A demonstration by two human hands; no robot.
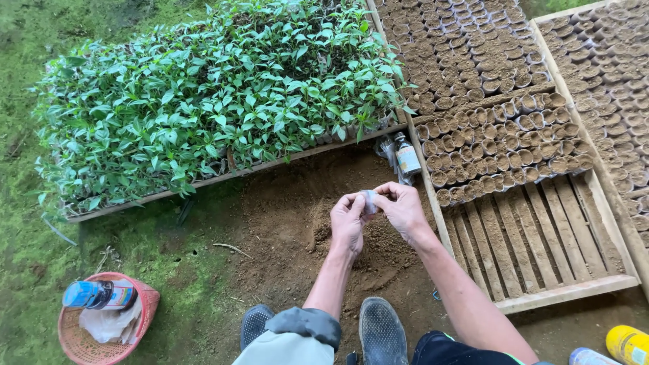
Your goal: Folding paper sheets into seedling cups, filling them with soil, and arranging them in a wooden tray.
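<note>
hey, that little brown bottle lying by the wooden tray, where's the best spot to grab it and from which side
Probably grip the small brown bottle across its labelled body, coming down from above. It leans against the wooden tray frame with clear plastic beside it, so its sides are crowded; the top is free.

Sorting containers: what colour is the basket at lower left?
Pinkish red basket, seen in the head view.
</note>
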